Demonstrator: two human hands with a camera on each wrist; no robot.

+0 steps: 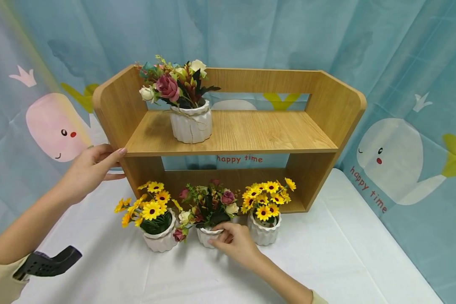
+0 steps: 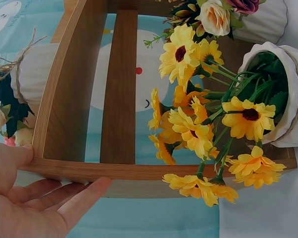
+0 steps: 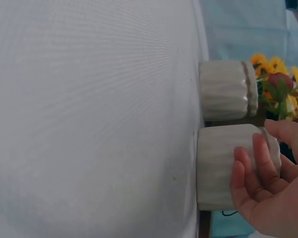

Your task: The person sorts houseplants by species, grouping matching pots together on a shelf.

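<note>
White cloth (image 1: 220, 278): lies flat under the right hand (image 1: 238, 242) and in front of its fingers
Right hand: its fingers are bent into a small pinch, and they seem to hold the rim of the middle pot (image 1: 203, 238)
Middle pot: white and bumpy, right at the right fingertips, and it looks to be sitting on the cloth; this seems to be the step of getting a good hold of it
Pink and cream flowers (image 1: 212, 206): poke up just past the right fingertips, and one rose droops to the left of them; moving the pot would call for a snug grip and a straight lift, so the flowers do not catch on the ones next door
Left yellow-flower pot (image 1: 159, 241): on the cloth, to the left of the right fingers
Right yellow-flower pot (image 1: 264, 234): on the cloth, just past the right hand and to its right
Left hand (image 1: 89, 169): holds the side of the wooden shelf (image 1: 258, 131), thumb at the front edge and longer fingers on the outside, likely to keep it from wobbling
Wooden shelf: two levels, behind the right fingers
Top pot (image 1: 191, 124): on the upper level, to the right of the left fingers, full of mixed flowers
Blue curtain (image 1: 251, 33): hangs far behind all the fingers
</note>
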